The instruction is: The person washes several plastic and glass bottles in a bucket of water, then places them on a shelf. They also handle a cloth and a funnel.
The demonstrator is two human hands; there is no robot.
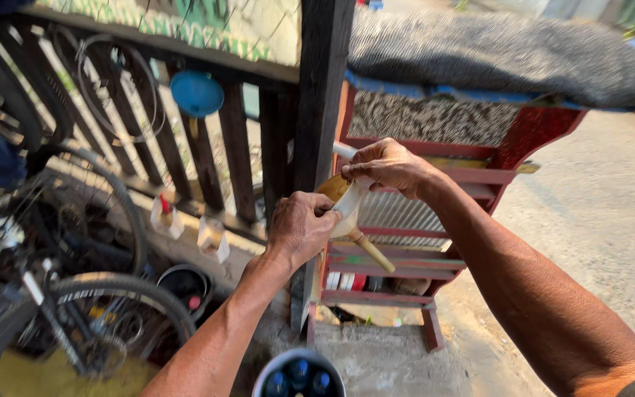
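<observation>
My left hand (299, 228) grips the rim of a small yellowish funnel (347, 213), whose spout points down and to the right. My right hand (387, 165) is closed on a whitish tube (344, 151) held just above the funnel's mouth. Both hands are raised in front of a dark wooden post (321, 95) and a red wooden shelf rack (406, 257).
A bicycle (53, 294) stands at the left by a dark slatted fence (207, 154) where a blue funnel (196, 93) hangs. Two small plastic bottles (167, 217) sit on the ledge. A black bucket (185, 283) and a round tub (299, 375) stand below. Concrete ground lies at the right.
</observation>
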